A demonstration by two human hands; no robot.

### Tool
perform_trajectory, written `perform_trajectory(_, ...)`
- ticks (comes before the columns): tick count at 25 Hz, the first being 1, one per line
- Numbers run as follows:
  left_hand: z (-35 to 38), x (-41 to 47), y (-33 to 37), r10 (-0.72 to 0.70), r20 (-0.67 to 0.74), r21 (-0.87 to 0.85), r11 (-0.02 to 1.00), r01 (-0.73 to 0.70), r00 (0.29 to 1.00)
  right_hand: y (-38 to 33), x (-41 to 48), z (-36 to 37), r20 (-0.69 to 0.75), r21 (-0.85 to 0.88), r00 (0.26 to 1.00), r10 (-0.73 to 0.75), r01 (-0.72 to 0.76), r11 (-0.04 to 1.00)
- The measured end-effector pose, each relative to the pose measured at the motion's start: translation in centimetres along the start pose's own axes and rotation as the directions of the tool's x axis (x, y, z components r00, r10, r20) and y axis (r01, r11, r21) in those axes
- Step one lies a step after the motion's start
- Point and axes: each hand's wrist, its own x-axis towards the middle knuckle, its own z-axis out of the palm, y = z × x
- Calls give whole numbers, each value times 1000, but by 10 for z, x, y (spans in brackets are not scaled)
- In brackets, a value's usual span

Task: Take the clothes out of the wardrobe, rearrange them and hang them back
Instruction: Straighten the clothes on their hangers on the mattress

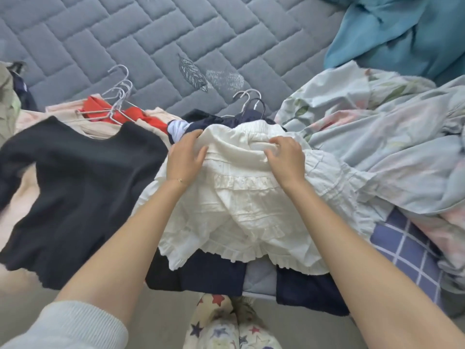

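A white ruffled skirt (241,202) lies spread on the bed's front edge, on top of a navy garment (201,270). My left hand (185,157) grips the skirt's waistband at its left side. My right hand (285,153) has curled fingers pinching the fabric just below the waistband on the right. Behind the skirt, metal hanger hooks (249,100) stick out from the navy clothes. A black top (75,187) lies to the left, over pale pink clothes (148,117) and a red garment (130,114) that sit on several metal hangers (118,96).
The grey quilted mattress (151,39) stretches behind the piles. A rumpled floral sheet (377,137) and a teal blanket (402,31) fill the right side. A purple checked cloth (407,248) lies at the front right. My star-patterned trousers (221,323) show below the bed edge.
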Motion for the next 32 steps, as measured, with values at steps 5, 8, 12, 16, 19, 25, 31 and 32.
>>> perform_trajectory(5,-90,-73,39,67,-54,65,996,-63,996,-62,-77,-63,156,-66,983,-92,104,992)
perform_trajectory(8,-146,-147,65,-18,-96,22,1000,20,995,-105,-144,-96,263,12,958,-113,114,993)
perform_trajectory(12,-208,-257,73,-200,-222,18,978,209,954,-170,-239,-117,238,182,918,-317,279,943)
perform_trajectory(16,-277,-336,34,-372,-390,-46,922,385,843,-241,-298,-116,239,239,842,-483,431,870)
perform_trajectory(19,-327,-379,-7,-370,-495,-60,917,394,786,-291,-328,-100,262,236,790,-554,504,830)
perform_trajectory(25,-404,-455,-108,-457,-532,-139,878,458,713,-395,-392,-33,293,201,702,-649,618,760)
perform_trajectory(31,-483,-517,-207,-477,-536,-179,871,458,697,-495,-464,42,308,177,680,-665,646,742)
perform_trajectory(32,-494,-523,-221,-486,-539,-191,866,462,688,-511,-474,51,314,180,668,-675,656,733)
